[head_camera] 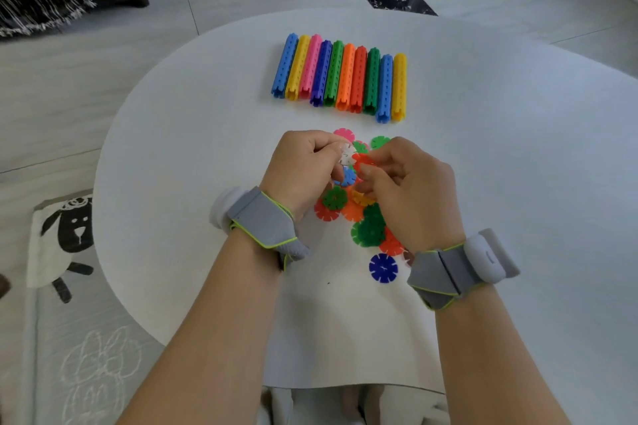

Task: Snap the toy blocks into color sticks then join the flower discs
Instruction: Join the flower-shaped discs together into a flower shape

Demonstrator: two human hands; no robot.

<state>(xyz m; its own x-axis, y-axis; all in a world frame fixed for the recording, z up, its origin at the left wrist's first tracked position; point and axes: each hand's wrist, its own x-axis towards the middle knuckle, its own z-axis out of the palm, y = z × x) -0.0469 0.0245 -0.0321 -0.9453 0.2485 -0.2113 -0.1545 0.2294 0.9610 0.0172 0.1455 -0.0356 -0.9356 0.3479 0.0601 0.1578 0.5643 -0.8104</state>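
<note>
Left hand (303,166) and right hand (411,190) hide some discs (369,231); 10 sticks (340,76) beyond

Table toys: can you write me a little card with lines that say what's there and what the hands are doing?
sticks: ten colour sticks side by side at the far side of the white table
left: left hand pinches a white disc
right: right hand pinches a red disc right up against the white one
loose: pile of discs on the table under the hands
alone: dark blue disc flat, nearest the person
stage: sticks built, joining discs
</note>
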